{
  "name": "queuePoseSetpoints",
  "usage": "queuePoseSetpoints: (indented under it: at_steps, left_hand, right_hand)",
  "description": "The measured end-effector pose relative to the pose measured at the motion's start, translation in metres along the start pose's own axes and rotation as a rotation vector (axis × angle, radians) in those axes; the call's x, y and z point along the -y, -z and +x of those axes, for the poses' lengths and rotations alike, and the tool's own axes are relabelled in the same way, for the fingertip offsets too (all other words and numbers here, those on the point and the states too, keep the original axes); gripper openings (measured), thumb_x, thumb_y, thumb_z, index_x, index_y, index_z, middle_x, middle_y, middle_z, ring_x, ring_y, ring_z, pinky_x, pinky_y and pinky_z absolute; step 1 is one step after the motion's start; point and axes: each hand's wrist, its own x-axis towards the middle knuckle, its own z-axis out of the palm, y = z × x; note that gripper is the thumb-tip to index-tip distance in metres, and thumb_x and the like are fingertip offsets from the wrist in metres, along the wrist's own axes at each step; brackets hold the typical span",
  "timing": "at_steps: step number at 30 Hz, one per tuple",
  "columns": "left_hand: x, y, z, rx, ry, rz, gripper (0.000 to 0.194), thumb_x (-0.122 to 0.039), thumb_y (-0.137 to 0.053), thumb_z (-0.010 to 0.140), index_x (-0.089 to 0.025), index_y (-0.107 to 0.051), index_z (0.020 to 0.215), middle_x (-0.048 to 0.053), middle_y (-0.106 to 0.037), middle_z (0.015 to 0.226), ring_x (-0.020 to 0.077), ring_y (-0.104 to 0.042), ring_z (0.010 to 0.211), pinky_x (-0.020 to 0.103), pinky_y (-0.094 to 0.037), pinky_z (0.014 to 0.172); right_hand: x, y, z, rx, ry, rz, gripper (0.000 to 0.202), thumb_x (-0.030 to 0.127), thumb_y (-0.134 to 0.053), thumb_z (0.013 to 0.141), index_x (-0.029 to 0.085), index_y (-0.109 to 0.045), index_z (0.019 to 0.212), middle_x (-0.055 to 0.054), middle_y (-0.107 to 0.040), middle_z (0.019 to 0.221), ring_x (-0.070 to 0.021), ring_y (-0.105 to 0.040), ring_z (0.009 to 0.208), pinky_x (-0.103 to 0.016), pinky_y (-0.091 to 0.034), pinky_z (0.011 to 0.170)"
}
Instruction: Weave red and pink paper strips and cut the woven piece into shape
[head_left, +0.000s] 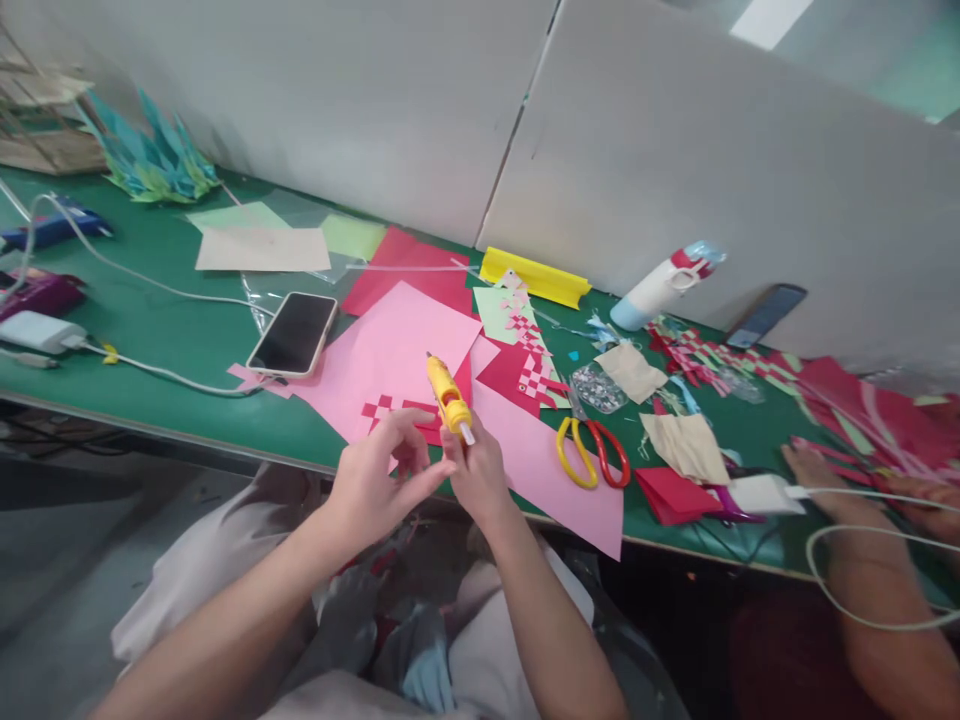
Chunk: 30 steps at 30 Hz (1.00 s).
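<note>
My right hand (480,475) is wrapped round a small yellow glue gun (448,395), with its nozzle pointing away from me and a whitish stick end at the rear. Beside it, my left hand (386,465) has its fingers curved and apart, the thumb reaching to the right hand; no object shows in it. Beneath both hands lie pink paper sheets (397,335) and a red-and-pink woven paper strip (401,412). Scissors with one yellow and one red handle (592,455) rest just right of my right hand.
A phone (294,335) with a cable lies left. Woven paper fish (525,325), a bag of small beads (598,387), cloth pouches (686,445) and a bottle (660,290) stand or lie right. At far right, another person's hand (817,475) rests on the table.
</note>
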Motion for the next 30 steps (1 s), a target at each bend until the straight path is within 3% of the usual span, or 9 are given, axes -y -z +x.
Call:
queuePoseSetpoints:
  at_steps: [7, 13, 18, 30]
  left_hand:
    - [-0.006, 0.0, -0.002, 0.005, 0.103, 0.086, 0.044, -0.042, -0.066, 0.081, -0.025, -0.053, 0.12, -0.002, -0.065, 0.072, 0.0113, -0.06, 0.057, 0.023, -0.051, 0.056]
    - [-0.008, -0.004, 0.0, 0.001, 0.165, -0.148, 0.034, -0.035, -0.069, 0.078, -0.023, -0.055, 0.106, 0.0, -0.067, 0.073, 0.0124, -0.064, 0.062, 0.023, -0.055, 0.058]
    - [-0.008, -0.004, 0.0, 0.025, 0.196, -0.232, 0.032, -0.034, -0.069, 0.079, -0.023, -0.054, 0.106, 0.002, -0.067, 0.08, 0.0142, -0.066, 0.069, 0.026, -0.058, 0.062]
    - [-0.002, -0.004, -0.003, 0.0, 0.107, -0.196, 0.032, -0.026, -0.069, 0.081, -0.022, -0.053, 0.108, -0.001, -0.064, 0.08, 0.0098, -0.064, 0.067, 0.02, -0.057, 0.062]
  right_hand:
    - [-0.002, -0.006, -0.004, 0.001, 0.037, -0.129, 0.043, 0.049, -0.036, 0.092, 0.018, -0.049, 0.117, -0.012, -0.068, 0.095, -0.0282, -0.066, 0.081, -0.035, -0.048, 0.067]
    - [-0.009, -0.012, -0.008, -0.008, 0.085, -0.21, 0.047, 0.05, -0.033, 0.092, 0.015, -0.047, 0.12, -0.017, -0.067, 0.101, -0.0317, -0.066, 0.084, -0.037, -0.048, 0.066]
    - [-0.01, -0.015, -0.01, -0.014, 0.105, -0.201, 0.052, 0.054, -0.023, 0.094, 0.015, -0.048, 0.117, -0.016, -0.067, 0.098, -0.0311, -0.066, 0.084, -0.036, -0.048, 0.067]
    - [-0.016, -0.022, -0.01, -0.12, 0.221, -0.212, 0.054, 0.057, -0.019, 0.095, 0.015, -0.05, 0.11, -0.012, -0.067, 0.09, -0.0258, -0.065, 0.073, -0.033, -0.048, 0.06]
